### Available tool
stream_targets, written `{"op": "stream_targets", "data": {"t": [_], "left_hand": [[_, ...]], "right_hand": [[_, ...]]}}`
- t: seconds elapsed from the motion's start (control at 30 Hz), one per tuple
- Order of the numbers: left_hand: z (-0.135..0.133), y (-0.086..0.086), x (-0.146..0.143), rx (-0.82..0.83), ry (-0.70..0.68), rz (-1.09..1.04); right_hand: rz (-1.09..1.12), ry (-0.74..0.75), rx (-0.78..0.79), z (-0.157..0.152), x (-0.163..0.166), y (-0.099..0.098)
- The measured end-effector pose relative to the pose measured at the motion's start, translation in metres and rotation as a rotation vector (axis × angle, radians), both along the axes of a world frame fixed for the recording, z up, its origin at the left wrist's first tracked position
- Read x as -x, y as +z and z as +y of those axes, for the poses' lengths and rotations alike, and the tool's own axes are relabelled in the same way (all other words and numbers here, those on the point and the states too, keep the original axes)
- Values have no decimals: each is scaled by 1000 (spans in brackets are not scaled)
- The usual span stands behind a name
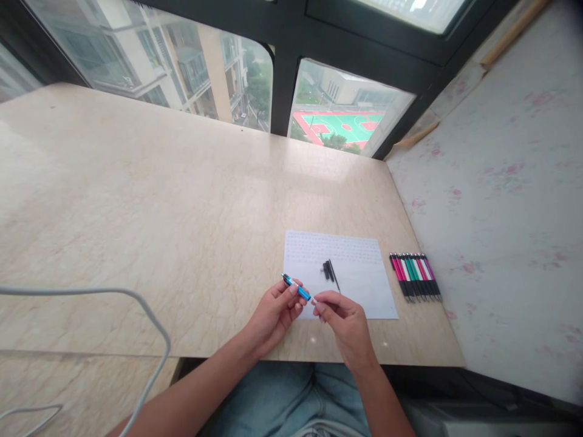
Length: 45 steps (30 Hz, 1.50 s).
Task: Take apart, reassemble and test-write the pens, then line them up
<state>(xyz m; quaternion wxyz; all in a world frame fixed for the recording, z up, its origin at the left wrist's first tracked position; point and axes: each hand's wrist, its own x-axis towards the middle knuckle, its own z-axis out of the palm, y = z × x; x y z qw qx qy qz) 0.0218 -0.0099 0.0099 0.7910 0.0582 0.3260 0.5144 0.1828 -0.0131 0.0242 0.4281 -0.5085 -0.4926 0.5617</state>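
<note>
My left hand (281,308) is closed around a blue pen barrel (298,289), its black clip end pointing up and to the left. Close to the barrel's lower right end, my right hand (342,314) pinches something small and pale; its kind is too small to make out. Both hands are over the lower part of a sheet of paper (364,285) with lines of writing at its top. On the sheet, beyond the hands, lie a thin black pen refill (334,275) and short black pen parts (327,271).
A row of several pens (415,277) in pink, green, white and purple lies right of the paper, near the papered wall (496,200). A grey cable (152,321) loops over the marble-patterned counter (173,212) at left. Windows stand behind.
</note>
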Motion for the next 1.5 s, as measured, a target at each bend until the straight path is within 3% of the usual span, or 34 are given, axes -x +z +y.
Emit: {"op": "stream_targets", "data": {"t": [0.2, 0.43, 0.8, 0.9, 1.1, 1.2, 1.37, 1.5], "left_hand": [[-1, 0, 0, -26, -23, 7], [-2, 1, -3, -28, -30, 9], [-5, -4, -4, -5, -26, -24], [-4, -2, -3, 6, -8, -20], [-2, 2, -2, 17, 14, 4], [-2, 3, -2, 10, 7, 20], [-1, 2, 0, -24, -2, 83], [1, 1, 0, -32, 18, 130]], "right_hand": [[-52, 34, -66, 0, 0, 7], [-83, -55, -58, -3, 2, 7], [-202, -46, -178, -8, 6, 6], [-344, -74, -205, -1, -2, 1], [-958, -129, -308, 24, -36, -15], [-1158, -130, -282, 28, -41, -20], [-1307, -78, -151, 31, -36, -22], [-1223, -68, -176, 32, -42, -17]]}}
